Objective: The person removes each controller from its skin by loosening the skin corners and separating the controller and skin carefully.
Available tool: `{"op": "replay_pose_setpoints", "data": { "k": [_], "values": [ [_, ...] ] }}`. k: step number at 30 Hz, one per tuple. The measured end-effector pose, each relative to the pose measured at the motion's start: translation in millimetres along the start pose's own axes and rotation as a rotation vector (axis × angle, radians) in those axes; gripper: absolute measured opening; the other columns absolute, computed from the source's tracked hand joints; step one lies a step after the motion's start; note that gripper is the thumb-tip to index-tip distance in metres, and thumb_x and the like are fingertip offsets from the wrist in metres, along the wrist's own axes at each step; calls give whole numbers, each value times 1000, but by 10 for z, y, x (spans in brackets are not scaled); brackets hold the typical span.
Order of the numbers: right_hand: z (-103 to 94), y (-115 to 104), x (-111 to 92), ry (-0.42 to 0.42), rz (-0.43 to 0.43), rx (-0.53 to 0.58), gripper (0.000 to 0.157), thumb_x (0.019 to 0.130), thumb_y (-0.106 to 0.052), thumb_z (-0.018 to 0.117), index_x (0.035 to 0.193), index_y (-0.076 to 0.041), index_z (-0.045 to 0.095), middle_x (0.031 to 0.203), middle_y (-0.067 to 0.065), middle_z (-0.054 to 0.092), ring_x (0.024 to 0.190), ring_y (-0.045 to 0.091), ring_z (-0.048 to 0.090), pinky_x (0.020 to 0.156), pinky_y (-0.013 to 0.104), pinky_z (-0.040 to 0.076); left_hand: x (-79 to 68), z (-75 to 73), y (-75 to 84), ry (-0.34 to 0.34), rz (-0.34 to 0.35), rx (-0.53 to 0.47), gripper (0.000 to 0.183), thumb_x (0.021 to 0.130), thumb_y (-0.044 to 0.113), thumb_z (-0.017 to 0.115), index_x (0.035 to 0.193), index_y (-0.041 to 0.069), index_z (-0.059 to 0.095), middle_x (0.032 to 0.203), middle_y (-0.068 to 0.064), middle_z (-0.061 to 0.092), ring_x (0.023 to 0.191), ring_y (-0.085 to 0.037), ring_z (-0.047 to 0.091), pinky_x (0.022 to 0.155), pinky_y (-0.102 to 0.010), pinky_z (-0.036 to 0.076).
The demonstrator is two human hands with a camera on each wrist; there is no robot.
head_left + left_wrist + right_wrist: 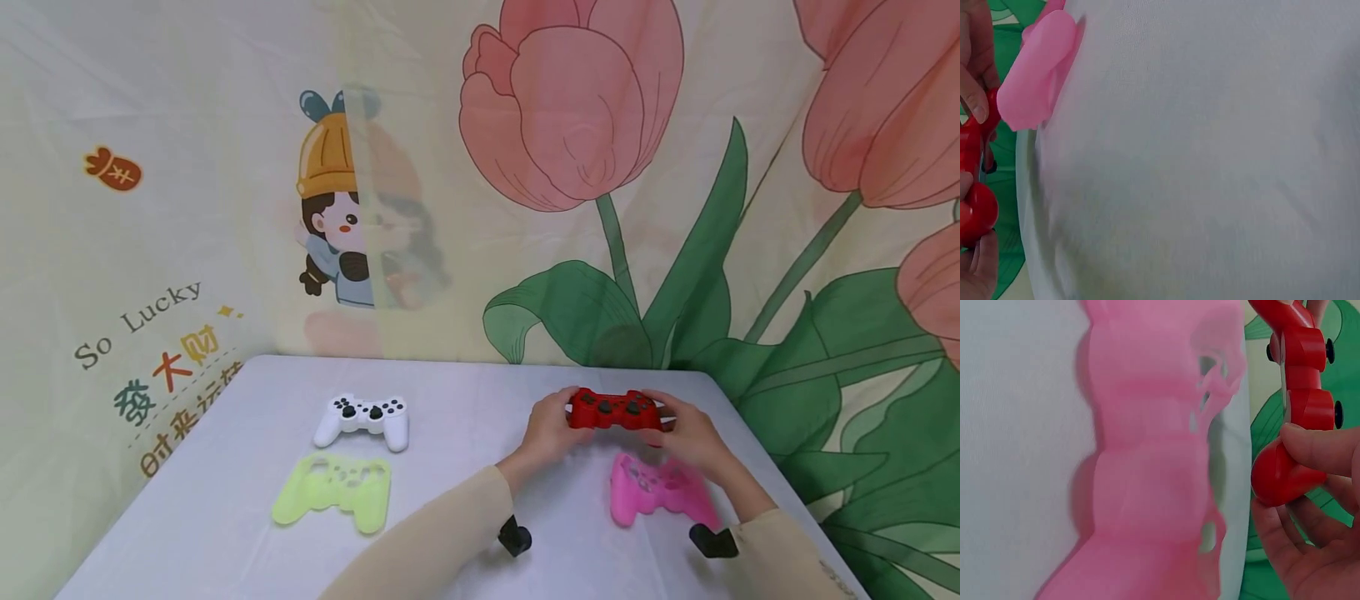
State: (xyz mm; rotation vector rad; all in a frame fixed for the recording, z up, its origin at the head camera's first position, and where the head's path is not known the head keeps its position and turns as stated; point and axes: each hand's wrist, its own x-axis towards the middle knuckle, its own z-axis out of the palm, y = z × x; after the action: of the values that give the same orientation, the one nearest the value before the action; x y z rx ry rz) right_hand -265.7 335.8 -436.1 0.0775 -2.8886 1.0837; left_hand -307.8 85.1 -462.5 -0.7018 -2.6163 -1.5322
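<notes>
A red game controller [615,411] is held between both hands over the far right part of the table. My left hand [551,429] grips its left end, and my right hand [692,432] grips the right end. In the right wrist view, the thumb presses on one rounded grip of the red controller [1304,412] while the fingers curl beneath. Nearer to me than the controller lies a pink silicone controller cover [656,490], below the right hand. The same pink cover [1147,425] fills much of the right wrist view, its cutouts along one edge.
On the table's left side lies a white game controller [363,421], with a yellow-green silicone cover [335,492] just in front of it. A white cloth covers the table [465,392]. Behind it hangs a printed curtain [420,67] with tulips and a cartoon figure.
</notes>
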Motion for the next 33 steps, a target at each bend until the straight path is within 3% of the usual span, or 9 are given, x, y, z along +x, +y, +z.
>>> {"op": "replay_pose_setpoints", "data": {
  "k": [8,16,20,26,33],
  "values": [
    [-43,232,57,-10,26,10,78,92,-15,82,158,-2,43,137,35,56,112,47,65,76,42,63,62,197,16,-7,-79,-106,68,86,5,86,147,7,58,130,-8,69,88,-11,67,71,-21,55],
    [-96,361,63,-17,41,-13,78,92,-16,81,157,1,42,135,36,56,119,52,59,77,43,63,146,379,13,2,-79,-18,65,86,9,87,146,7,61,125,-6,72,88,-9,64,77,-20,52],
    [-98,397,53,-23,53,-25,77,92,-15,80,157,3,42,133,36,57,118,52,58,79,45,62,162,435,3,1,-87,36,65,86,12,88,146,9,62,126,-4,72,98,-11,64,86,-23,53],
    [-90,429,52,-28,68,-36,76,93,-13,79,157,4,41,133,37,56,119,53,58,82,48,62,164,481,29,-16,-132,30,65,88,12,87,148,11,60,130,-3,71,112,-16,64,95,-29,55],
    [-88,474,49,-43,80,-31,78,92,-13,79,157,4,40,134,38,55,119,53,58,84,50,62,168,496,37,-45,-164,24,66,89,14,87,149,12,59,129,-2,70,113,-15,61,94,-28,56]
  ]
}}
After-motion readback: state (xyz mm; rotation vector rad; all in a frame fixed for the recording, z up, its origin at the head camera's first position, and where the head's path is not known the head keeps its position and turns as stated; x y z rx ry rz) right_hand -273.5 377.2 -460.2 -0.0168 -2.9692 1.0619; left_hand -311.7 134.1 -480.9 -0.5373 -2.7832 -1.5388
